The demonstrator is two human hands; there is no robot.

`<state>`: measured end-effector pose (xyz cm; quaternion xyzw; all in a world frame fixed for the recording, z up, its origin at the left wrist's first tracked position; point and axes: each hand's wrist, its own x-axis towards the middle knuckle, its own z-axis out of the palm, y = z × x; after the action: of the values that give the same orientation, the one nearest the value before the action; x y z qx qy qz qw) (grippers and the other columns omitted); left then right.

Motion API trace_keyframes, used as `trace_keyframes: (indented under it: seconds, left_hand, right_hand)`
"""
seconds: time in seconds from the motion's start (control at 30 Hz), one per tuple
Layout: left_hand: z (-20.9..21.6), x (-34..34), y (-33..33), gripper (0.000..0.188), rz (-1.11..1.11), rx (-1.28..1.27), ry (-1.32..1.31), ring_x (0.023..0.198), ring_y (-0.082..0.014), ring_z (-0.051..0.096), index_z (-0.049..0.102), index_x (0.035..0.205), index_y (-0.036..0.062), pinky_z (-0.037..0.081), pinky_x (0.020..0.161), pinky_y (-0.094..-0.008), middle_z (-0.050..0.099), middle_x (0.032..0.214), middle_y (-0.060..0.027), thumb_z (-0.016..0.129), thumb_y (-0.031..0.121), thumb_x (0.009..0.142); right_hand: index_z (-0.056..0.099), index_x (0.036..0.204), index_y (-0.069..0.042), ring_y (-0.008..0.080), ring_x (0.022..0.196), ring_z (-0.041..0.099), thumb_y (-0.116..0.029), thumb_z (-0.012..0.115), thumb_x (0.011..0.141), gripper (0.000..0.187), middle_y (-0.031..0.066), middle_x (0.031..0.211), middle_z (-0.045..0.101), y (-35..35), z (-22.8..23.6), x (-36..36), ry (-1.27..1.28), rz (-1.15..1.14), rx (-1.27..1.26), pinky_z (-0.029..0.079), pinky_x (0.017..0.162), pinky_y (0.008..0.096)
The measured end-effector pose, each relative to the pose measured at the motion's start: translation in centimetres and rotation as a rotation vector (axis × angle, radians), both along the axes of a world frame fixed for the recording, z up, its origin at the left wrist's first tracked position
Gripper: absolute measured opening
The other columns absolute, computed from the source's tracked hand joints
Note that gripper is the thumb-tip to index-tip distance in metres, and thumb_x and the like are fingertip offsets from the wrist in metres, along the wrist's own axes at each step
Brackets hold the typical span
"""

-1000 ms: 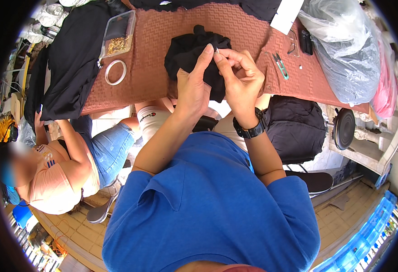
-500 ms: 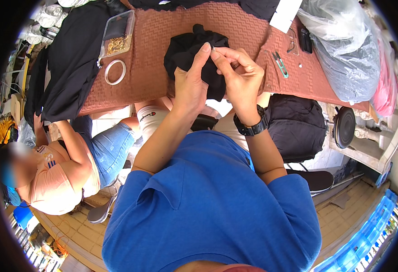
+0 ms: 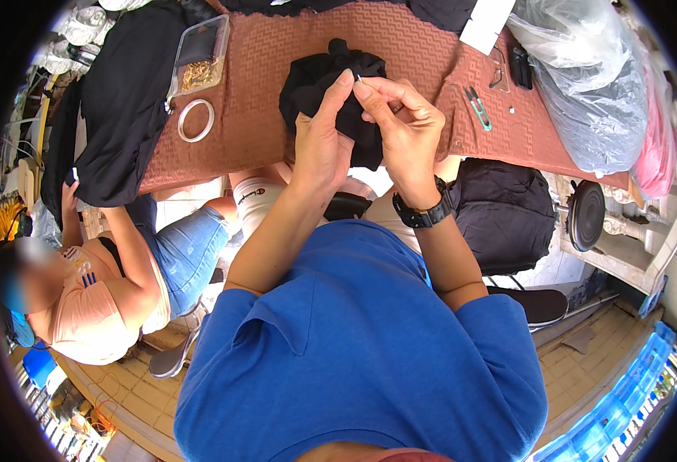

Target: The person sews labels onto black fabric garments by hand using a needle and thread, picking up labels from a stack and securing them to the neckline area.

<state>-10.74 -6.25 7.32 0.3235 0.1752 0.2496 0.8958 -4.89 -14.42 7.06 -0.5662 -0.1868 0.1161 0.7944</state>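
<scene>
A bunched piece of black cloth (image 3: 300, 86) lies on the table in front of me. My left hand (image 3: 323, 142) is closed on its near side, thumb pointing up and fingers mostly hidden behind the cloth. Just to its right, my right hand (image 3: 409, 127) pinches thumb and forefinger together over the cloth. A tiny pale glint shows at those fingertips, too small to name. The two thumb tips are close but apart. On my right wrist sits a black watch (image 3: 425, 214).
A brown textured cloth covers the table (image 3: 254, 92). At left are a clear box (image 3: 200, 58) with gold-coloured pieces, a white ring (image 3: 196, 121) and a co-worker holding black fabric (image 3: 123, 100). Green thread snips (image 3: 478, 109), glasses (image 3: 499, 69) and a large plastic bag (image 3: 585, 92) lie right.
My right hand has shifted slightly left and up, its fingertips still pinched. My left hand has barely moved. At left, the co-worker's hands and the edge of their black fabric have changed position a little.
</scene>
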Motion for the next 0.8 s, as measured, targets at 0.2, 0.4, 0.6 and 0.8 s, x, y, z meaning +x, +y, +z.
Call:
trace_keyframes:
  seconds: [0.2,0.4,0.6,0.8]
  left_hand:
    - [-0.22,0.09,0.06,0.012,-0.002,0.007,-0.020,0.092,-0.0072,0.063,0.070,0.102,0.0098,0.051,0.082,-0.0266,0.069,0.099,0.0026,0.065,0.020,0.099]
    - [0.23,0.07,-0.20,0.012,0.014,0.007,-0.016,0.091,-0.0073,0.063,0.071,0.101,0.0093,0.051,0.081,-0.0261,0.069,0.098,0.0018,0.065,0.020,0.100]
    - [-0.03,0.18,-0.34,0.011,0.043,0.007,-0.028,0.090,-0.0069,0.062,0.071,0.101,0.0095,0.051,0.081,-0.0256,0.068,0.098,0.0019,0.065,0.019,0.100]
    - [-0.61,0.25,-0.32,0.012,0.058,0.014,-0.054,0.090,-0.0064,0.061,0.071,0.101,0.0088,0.050,0.081,-0.0259,0.068,0.099,0.0024,0.064,0.019,0.100]
  right_hand:
    - [0.077,0.099,0.000,0.0065,0.069,0.058,0.000,0.078,0.086,0.012,0.0030,0.086,0.064,0.19,-0.44,0.02,-0.016,-0.006,0.023,0.049,0.061,0.0205]
    - [0.077,0.098,0.001,0.0068,0.070,0.059,-0.001,0.078,0.087,0.011,0.0030,0.087,0.064,0.39,-0.37,-0.14,0.015,-0.007,0.043,0.049,0.062,0.0204]
    - [0.076,0.105,0.000,0.0055,0.073,0.061,-0.004,0.076,0.090,0.016,0.0015,0.088,0.070,0.40,-0.89,-0.16,-0.026,0.000,0.045,0.053,0.067,0.0204]
    - [0.076,0.099,0.001,0.0070,0.070,0.061,-0.001,0.076,0.089,0.011,0.0043,0.089,0.068,0.90,-0.63,-0.38,0.046,-0.014,0.093,0.051,0.063,0.0207]
